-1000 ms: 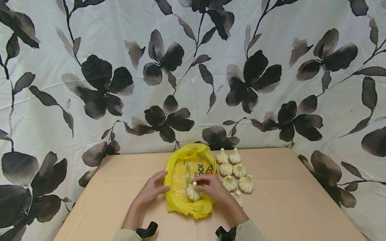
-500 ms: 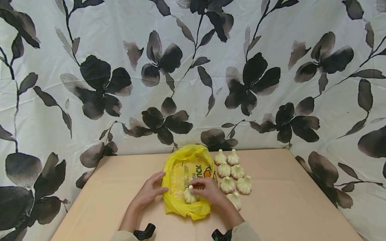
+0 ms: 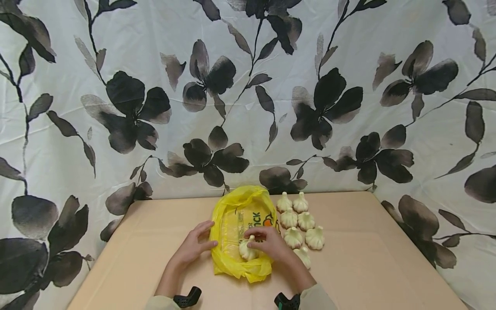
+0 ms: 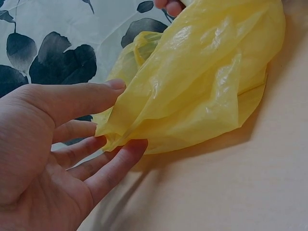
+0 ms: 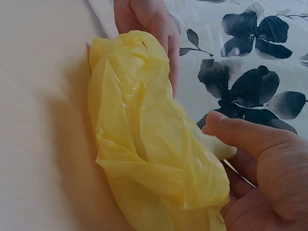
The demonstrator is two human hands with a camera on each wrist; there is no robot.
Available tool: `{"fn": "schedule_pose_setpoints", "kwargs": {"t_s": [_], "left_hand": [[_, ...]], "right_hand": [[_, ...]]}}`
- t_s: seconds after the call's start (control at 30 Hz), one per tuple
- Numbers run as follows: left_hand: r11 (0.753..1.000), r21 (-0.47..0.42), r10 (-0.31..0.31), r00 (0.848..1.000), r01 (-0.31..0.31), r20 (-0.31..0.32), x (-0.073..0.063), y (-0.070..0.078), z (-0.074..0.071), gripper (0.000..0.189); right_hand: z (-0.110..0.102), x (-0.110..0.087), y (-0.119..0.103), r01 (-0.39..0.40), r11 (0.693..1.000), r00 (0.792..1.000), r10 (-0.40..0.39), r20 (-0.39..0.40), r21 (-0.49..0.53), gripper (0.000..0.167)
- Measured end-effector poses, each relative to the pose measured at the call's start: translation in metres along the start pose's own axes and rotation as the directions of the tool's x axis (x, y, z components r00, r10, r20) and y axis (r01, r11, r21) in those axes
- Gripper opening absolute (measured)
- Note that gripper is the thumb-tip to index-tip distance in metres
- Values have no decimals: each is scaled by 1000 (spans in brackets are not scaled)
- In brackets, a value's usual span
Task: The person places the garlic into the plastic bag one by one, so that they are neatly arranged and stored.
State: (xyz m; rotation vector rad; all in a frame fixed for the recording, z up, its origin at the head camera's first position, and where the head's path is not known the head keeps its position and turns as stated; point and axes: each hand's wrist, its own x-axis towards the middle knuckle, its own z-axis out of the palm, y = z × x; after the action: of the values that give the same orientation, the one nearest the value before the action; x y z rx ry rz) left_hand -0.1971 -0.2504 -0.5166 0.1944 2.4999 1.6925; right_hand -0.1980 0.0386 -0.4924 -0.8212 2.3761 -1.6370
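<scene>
- Right hand (image 3: 270,244): thumb and fingers drawn narrow, pinching a bulb (image 3: 247,251) of garlic near its neck.
- Bulb: within the mouth of the yellow bag (image 3: 243,270), toward the near side. Its body lies below the right hand's fingertips and to their left.
- Long axis: close to upright, neck uppermost beside the thumb, leaning slightly toward the right hand.
- Clearance: whether the bulb's base touches the bag's floor cannot be told. The right wrist view shows only a pale part of it, the rest screened by yellow film.
- Left hand (image 3: 190,244): fingers apart and fairly straight, set against the bag's left side. The left wrist view shows thumb above and fingers lower, tips touching the film; no firm grip is evident.
- Nearer hand: the right, in contact with the bulb. The left is across the bag's left wall from it, apart.
- Bag: on the table (image 3: 356,267) between the hands, mouth gaping upward, dark lettering and an orange mark visible inside.
- Loose bulbs (image 3: 293,237): seven counted, close-set on the table right of the bag, necks mostly up; the nearest is partly hidden by the right forearm.
</scene>
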Motion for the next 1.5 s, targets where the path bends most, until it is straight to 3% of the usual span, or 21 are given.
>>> {"fn": "schedule_pose_setpoints", "kwargs": {"t_s": [0.13, 0.43, 0.73, 1.07, 1.5], "left_hand": [[1000, 1, 27, 1000, -27, 11, -1, 1, 0, 69], [1000, -19, -2, 1000, 2, -5, -7, 1, 2, 70], [1000, -13, 20, 1000, -19, 18, -14, 4, -1, 69], [999, 16, 37, 999, -37, 25, -19, 4, -4, 70], [999, -4, 43, 999, -42, 34, -21, 1, -4, 69]], "right_hand": [[-2, 0, 4, 9, 1000, 1000, -8, -3, 28, 31], [-4, -5, -1, -10, 997, 1000, 11, -16, 76, 31], [-6, -19, -39, -10, 999, 1000, 11, -27, 40, 26], [2, -17, -11, -23, 999, 995, 27, -94, 42, 28], [-2, -24, -19, 9, 999, 994, -5, -107, 40, 30]]}}
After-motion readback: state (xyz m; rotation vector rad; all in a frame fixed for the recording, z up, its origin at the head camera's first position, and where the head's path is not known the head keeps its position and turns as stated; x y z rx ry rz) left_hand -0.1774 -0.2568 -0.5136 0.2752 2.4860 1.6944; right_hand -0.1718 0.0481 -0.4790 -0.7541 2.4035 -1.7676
